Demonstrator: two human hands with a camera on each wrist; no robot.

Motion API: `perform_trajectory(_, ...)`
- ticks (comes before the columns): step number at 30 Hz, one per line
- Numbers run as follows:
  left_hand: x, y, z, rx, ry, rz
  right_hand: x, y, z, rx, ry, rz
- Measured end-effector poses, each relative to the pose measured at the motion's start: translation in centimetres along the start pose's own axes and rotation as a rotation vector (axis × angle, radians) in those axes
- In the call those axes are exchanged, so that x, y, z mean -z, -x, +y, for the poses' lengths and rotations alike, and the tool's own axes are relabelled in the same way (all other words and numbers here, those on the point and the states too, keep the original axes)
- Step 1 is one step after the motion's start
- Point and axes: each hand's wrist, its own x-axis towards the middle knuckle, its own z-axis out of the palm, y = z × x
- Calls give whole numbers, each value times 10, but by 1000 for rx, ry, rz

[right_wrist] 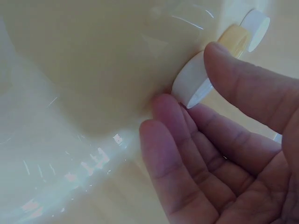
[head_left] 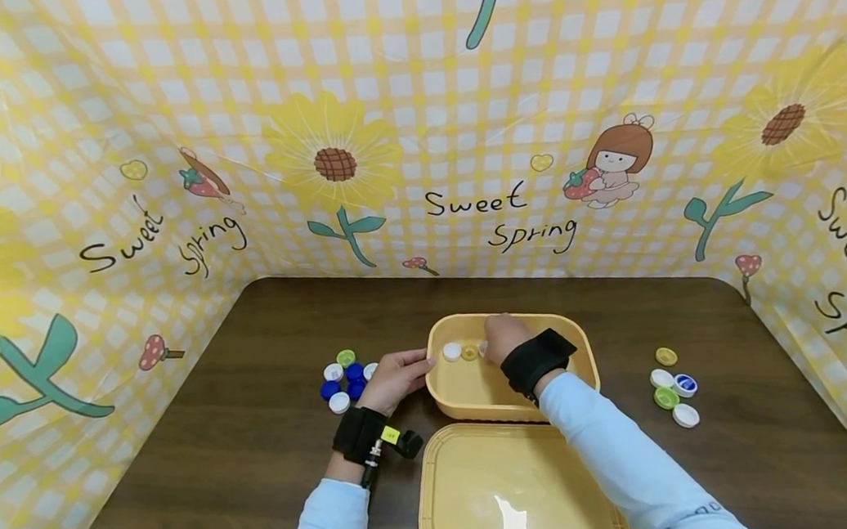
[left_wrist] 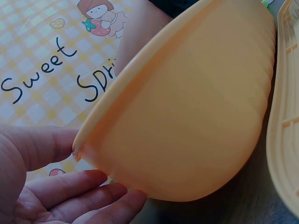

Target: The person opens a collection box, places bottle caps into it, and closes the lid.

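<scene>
The yellow plastic container (head_left: 443, 398) stands open-topped at the table's middle. My left hand (head_left: 398, 378) holds its left edge, thumb at the rim and fingers (left_wrist: 100, 198) against the outer wall. Reaching inside, my right hand (head_left: 506, 339) pinches a white bottle cap (right_wrist: 191, 81) between thumb and fingers, close to the container's floor and far wall. In line to its left are a yellow cap (head_left: 470, 352) and another white cap (head_left: 452, 351). The right hand's back hides most of the pinched cap in the head view.
Left of the container lies a group of blue, white and green caps (head_left: 340, 402). To its right are several white, green, yellow and blue-printed caps (head_left: 665, 397). A flat yellow lid (head_left: 476, 482) lies in front. Patterned cloth (head_left: 392, 242) encloses the table's back and sides.
</scene>
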Motion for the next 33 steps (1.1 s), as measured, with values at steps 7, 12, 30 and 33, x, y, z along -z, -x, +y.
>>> perform_trajectory(7, 0, -2, -3, 8, -5, -9, 0, 2, -1, 1, -2, -15)
perform_trajectory(12, 0, -2, -3, -2, -8, -10, 0, 3, -1, 4, 7, 5)
perform_trajectory(30, 0, -1, -1, -1, -8, -2, 35, 16, -10, -54, 11, -7)
perform_trajectory(33, 0, -2, -2, -4, -7, -1, 52, 24, -15, -69, 0, -9)
